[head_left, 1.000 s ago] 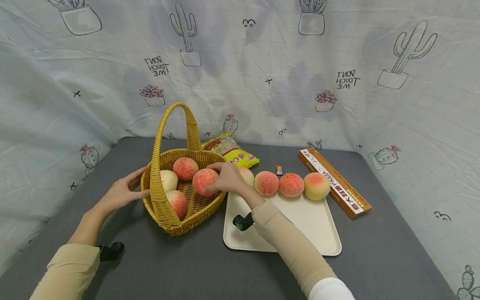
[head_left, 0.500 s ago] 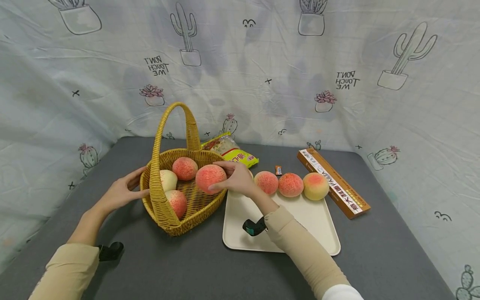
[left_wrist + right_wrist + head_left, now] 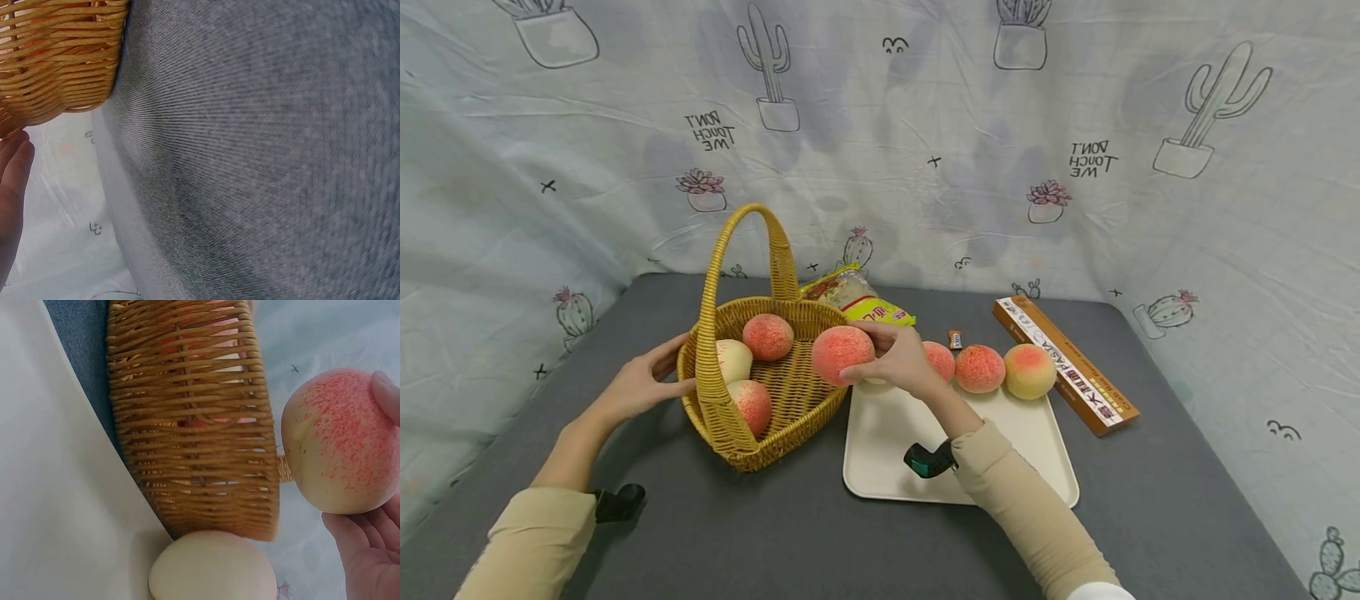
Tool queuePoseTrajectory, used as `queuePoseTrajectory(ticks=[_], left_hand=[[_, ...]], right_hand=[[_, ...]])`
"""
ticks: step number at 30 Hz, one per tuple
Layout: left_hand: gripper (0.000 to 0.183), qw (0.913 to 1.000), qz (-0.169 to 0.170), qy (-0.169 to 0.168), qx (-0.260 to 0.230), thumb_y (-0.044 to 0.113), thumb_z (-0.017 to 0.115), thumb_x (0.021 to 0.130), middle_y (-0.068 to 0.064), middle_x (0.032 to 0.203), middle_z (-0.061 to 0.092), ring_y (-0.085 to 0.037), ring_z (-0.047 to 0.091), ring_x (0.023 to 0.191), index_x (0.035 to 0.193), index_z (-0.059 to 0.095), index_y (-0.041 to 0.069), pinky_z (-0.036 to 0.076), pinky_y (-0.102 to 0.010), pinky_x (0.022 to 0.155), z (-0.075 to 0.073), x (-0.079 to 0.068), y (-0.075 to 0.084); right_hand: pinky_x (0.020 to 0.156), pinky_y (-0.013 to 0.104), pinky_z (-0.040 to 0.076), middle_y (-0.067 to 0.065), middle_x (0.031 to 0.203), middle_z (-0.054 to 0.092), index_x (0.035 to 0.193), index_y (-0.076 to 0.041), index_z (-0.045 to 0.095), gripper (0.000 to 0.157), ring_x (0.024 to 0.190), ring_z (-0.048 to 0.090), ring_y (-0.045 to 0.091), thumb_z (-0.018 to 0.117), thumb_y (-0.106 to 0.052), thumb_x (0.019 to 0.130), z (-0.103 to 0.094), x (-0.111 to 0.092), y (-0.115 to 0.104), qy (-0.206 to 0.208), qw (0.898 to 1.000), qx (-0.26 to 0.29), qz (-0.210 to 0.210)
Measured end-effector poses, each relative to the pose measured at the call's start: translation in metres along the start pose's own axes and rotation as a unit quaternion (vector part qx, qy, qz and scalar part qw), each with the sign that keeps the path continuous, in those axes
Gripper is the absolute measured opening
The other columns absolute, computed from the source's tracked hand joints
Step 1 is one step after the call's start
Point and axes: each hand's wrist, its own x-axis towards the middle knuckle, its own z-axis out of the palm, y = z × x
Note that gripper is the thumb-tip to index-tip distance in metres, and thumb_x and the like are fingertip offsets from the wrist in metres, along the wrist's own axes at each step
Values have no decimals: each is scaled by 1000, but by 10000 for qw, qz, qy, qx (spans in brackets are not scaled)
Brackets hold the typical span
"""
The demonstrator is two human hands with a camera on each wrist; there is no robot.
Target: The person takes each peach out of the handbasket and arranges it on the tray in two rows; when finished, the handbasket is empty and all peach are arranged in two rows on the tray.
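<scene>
My right hand (image 3: 901, 358) grips a pink-red peach (image 3: 842, 354) between thumb and fingers, raised beside the right rim of the wicker basket (image 3: 790, 396). In the right wrist view this peach (image 3: 340, 444) has a pale yellow side and hangs above the basket wall (image 3: 194, 437). With fingers fairly straight, my left hand (image 3: 638, 383) touches the basket's left side; in the left wrist view its fingertips (image 3: 24, 150) meet the weave. Inside the basket lie a red peach (image 3: 767, 337), a pale peach (image 3: 735, 360) and a pale-and-red peach (image 3: 751, 407).
Along the back of a cream tray (image 3: 887, 450) sit several peaches (image 3: 980, 369), one mostly hidden by my right hand. Behind the basket lies a yellow snack bag (image 3: 857, 296). A small orange packet (image 3: 955, 339) and a long pasta box (image 3: 1067, 367) lie beyond the tray.
My right hand has lifted the pink-red peach from inside the basket and carried it right, to the basket's right rim. The left hand has stayed at the basket's left side.
</scene>
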Motion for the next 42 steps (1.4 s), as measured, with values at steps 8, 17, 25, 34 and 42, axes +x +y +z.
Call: queuePoseTrajectory(ticks=[8,17,25,34,42], left_hand=[[92,10000,-43,-4,-7,29,70,91,-34,153,19,-54,26,135,156,11,0,32,-66,105,1,1,0],[92,10000,-24,3,37,28,70,91,-35,153,19,-54,27,135,156,11,0,32,-66,106,1,1,0],[92,10000,-14,-17,-4,27,70,92,-34,153,18,-54,26,135,156,11,1,32,-66,106,0,2,-1],[92,10000,-34,-6,5,28,71,91,-35,153,18,-55,25,136,156,11,0,31,-67,106,0,1,0],[92,10000,-47,-7,12,28,70,91,-34,153,18,-54,26,136,156,10,0,31,-67,106,0,2,0]], right_hand=[[94,36,54,22,129,60,133,8,56,66,116,61,31,79,12,71,-15,-12,1,-64,9999,129,32],[93,37,55,21,123,64,130,7,59,64,114,63,29,82,8,70,-32,-25,8,240,9988,69,422],[89,33,57,18,121,64,130,9,57,68,106,65,20,84,7,68,-42,-38,18,-50,9979,202,609],[87,31,57,15,116,67,126,8,59,65,103,66,20,86,4,67,-38,-48,30,-573,9941,51,916],[90,27,54,14,117,68,123,8,62,64,103,66,17,86,7,64,-28,-53,45,-958,9915,-274,838]])
